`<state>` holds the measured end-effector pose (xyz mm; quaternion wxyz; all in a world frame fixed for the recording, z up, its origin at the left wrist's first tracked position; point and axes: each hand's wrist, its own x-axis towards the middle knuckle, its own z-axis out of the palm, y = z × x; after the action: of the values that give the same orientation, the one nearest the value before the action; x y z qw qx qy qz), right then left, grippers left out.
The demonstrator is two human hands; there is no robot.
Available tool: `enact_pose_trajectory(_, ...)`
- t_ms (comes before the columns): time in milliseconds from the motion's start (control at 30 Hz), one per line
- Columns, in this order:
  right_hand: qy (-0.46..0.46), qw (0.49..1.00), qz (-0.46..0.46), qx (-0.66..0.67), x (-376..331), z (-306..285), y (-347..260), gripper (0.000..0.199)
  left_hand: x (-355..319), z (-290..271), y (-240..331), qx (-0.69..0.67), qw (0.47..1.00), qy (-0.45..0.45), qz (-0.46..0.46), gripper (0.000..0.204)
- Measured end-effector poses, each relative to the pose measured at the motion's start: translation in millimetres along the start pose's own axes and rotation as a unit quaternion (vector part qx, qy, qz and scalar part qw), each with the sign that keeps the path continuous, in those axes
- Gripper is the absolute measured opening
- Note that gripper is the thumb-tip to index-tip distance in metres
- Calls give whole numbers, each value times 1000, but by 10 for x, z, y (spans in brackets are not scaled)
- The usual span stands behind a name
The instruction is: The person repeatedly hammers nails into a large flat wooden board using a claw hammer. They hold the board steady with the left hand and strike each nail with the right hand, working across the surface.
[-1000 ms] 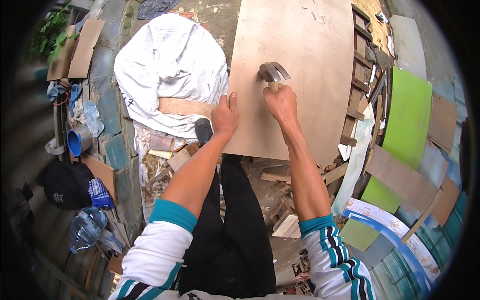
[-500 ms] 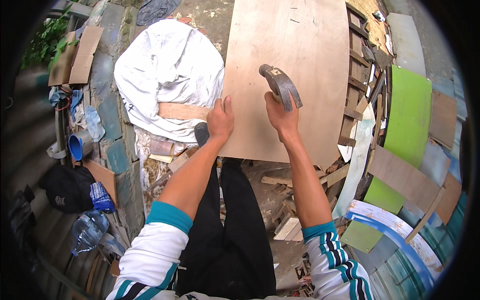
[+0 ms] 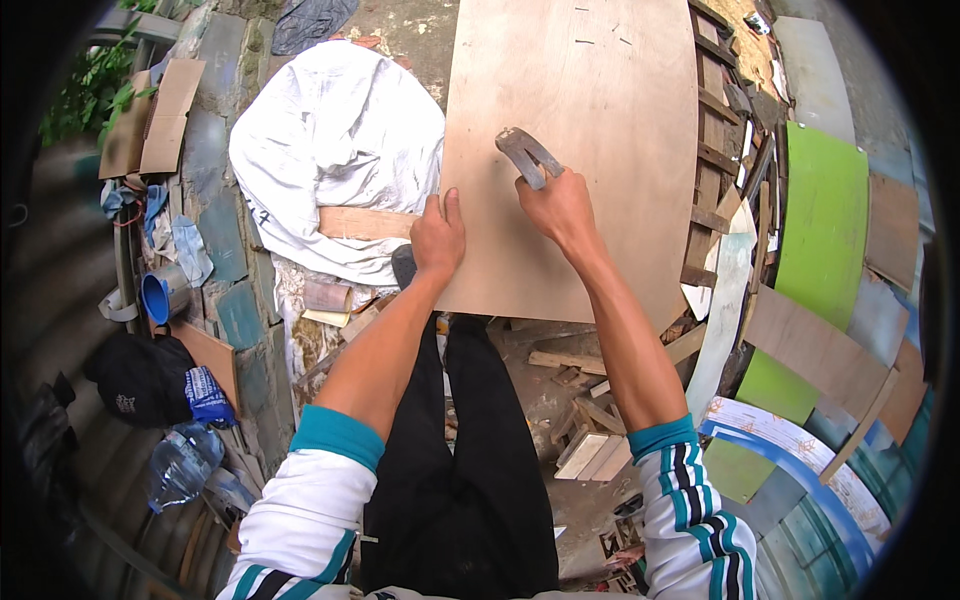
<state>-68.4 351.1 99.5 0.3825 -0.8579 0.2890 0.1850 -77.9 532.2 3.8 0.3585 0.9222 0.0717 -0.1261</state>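
Note:
A wide, pale plywood sheet (image 3: 560,245) stretches away in front of my legs. My left hand (image 3: 438,236) is closed on its left edge near the front corner, with the thumb pointing up. In my right hand (image 3: 560,208) is a claw hammer (image 3: 528,155), held over the front half of the sheet; the fist hides most of its handle. Several loose nails (image 3: 585,41) lie on the sheet toward its far end.
Left of the sheet, a white cloth (image 3: 340,140) lies bunched around a wooden strip (image 3: 365,223). Wood scraps (image 3: 590,455) litter the ground by my legs. A slatted wooden frame (image 3: 712,160) and a green panel (image 3: 822,230) are on the right. A blue cup (image 3: 160,295) is at left.
The hammer and my right hand have shifted a little left, and the hammer head has tilted. My left hand keeps its place on the sheet's edge.

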Motion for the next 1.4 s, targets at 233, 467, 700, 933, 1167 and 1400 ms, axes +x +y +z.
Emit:
enact_pose_trajectory(233, -21, 994, -58, -87, 1, -73, -4, 25, -60, 25, 18, -9, 1000, -4, -1, 53)
enact_pose_trajectory(467, -24, 997, -13, -68, 73, -38, 111, 27, -22, 40, 30, 6, 1000, -15, -11, 54)
enact_pose_trajectory(700, -50, 995, 10, -84, 52, -40, 56, 24, -42, 46, -6, 5, 1000, -2, -7, 53)
enact_pose_trajectory(933, 236, 959, -33, -150, -9, -256, 867, 25, -82, 12, 98, -12, 1000, -1, -3, 54)
enact_pose_trajectory(1167, 308, 924, -59, -219, 162, -591, 1666, 40, -79, 2, 117, -35, 999, -11, -29, 50)
enact_pose_trajectory(1400, 291, 933, -72, -200, 208, -596, 1750, 41, -78, -51, 131, -58, 997, 3, -41, 52)
